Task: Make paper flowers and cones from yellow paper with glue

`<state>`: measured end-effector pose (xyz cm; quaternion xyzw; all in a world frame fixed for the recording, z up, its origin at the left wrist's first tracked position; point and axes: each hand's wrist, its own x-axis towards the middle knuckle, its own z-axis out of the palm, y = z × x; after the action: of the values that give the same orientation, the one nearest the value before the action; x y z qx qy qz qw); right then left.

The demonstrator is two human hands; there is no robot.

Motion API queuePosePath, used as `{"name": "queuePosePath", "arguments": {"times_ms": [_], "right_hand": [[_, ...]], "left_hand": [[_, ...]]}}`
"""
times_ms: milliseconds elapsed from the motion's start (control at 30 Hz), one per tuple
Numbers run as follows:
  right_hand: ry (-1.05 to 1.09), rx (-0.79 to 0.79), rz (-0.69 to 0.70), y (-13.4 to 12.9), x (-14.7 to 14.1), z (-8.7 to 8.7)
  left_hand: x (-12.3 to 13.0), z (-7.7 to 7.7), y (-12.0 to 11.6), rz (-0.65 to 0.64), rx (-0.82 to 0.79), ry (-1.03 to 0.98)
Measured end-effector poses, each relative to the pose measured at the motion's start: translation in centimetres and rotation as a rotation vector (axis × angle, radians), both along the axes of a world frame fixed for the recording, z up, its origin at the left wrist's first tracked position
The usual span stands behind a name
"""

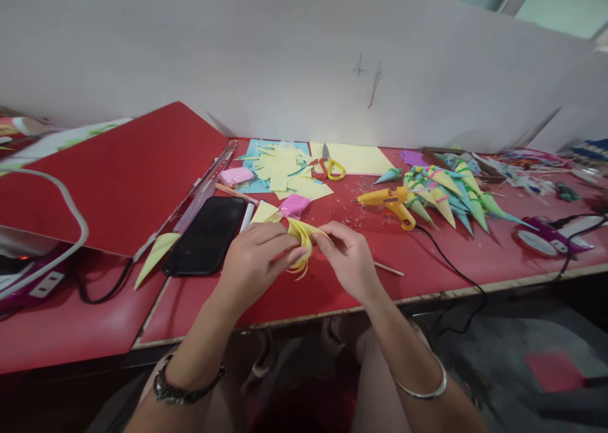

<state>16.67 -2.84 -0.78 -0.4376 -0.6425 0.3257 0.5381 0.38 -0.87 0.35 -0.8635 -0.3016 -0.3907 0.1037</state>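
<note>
Nearest, above the red table [285, 306], the left hand [254, 252] and right hand [349, 262] hold a curled yellow paper piece cut into thin strips [302, 235], the left fingers pinching one side, the right thumb and fingers its tip. It seems unfinished, strips hanging loose towards six o'clock. From it, a single pale-yellow paper cone [156, 257] lies at nine o'clock, perhaps unworked. At two o'clock rests a yellow plastic glue gun [386, 198], and just beyond, a heap of blue, green and yellow paper cones [445, 206], many banded, apparently finished. Near twelve, pale-yellow and blue paper scraps [278, 167] suggest much cutting is done. The left hand partly covers the held piece, so any gluing on it cannot be judged; the heaped cones overlap too much to count.
</note>
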Motion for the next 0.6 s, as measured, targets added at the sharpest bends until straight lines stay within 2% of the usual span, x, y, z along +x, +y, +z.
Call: {"name": "queuePosePath", "arguments": {"times_ms": [167, 367, 467, 600], "right_hand": [[0.222, -0.189, 0.112, 0.01, -0.06, 0.08], [0.236, -0.196, 0.15, 0.08, 0.28, 0.04], [0.08, -0.101, 0.084, 0.14, 0.31, -0.06], [-0.134, 0.17, -0.085, 0.05, 0.2, -0.11]], "left_hand": [[-0.19, 0.17, -0.18, -0.034, -0.072, -0.081], [-0.25, 0.5, -0.5, -0.055, -0.2, -0.162], [-0.32, 0.34, -0.43, -0.05, -0.213, -0.155], [-0.42, -0.18, -0.22, -0.035, -0.211, -0.084]]}}
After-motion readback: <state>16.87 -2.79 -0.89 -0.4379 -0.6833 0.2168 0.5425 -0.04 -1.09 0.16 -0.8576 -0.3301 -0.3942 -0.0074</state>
